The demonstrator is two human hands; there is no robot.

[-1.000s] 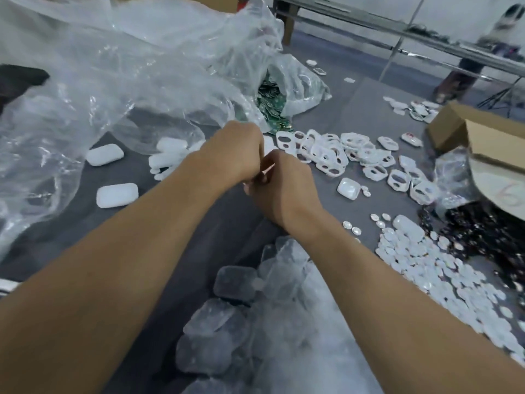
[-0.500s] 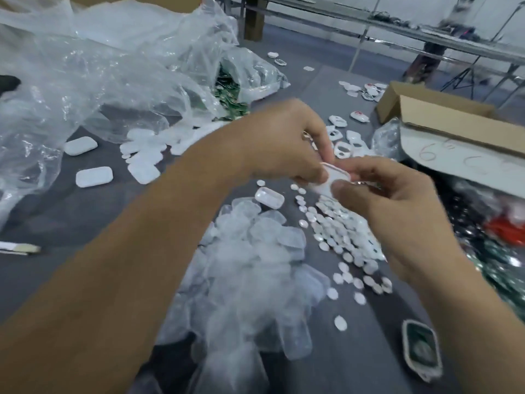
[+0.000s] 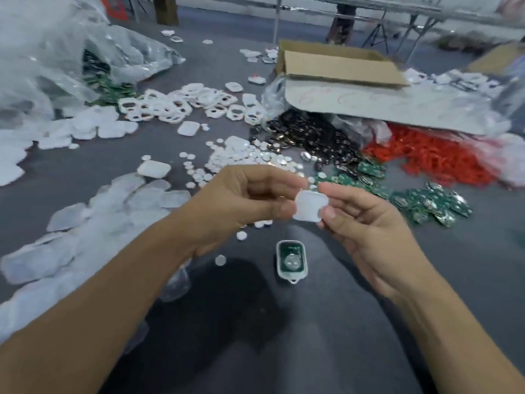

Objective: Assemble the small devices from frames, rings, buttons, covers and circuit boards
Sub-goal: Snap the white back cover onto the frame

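One white cover [image 3: 310,206] sits pinched between left grip [image 3: 241,201] and right grip [image 3: 369,226].

You're in an assembly workshop: heaps of white frames [image 3: 170,106], green circuit boards [image 3: 431,203] and red parts [image 3: 426,157] lie beside a cardboard box [image 3: 341,66].

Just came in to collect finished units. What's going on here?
A person is assembling small devices by hand. Both the left hand and right hand pinch a white cover above the grey surface. A half-built device with its green board exposed lies just below. Frames, buttons and circuit boards lie in piles around.
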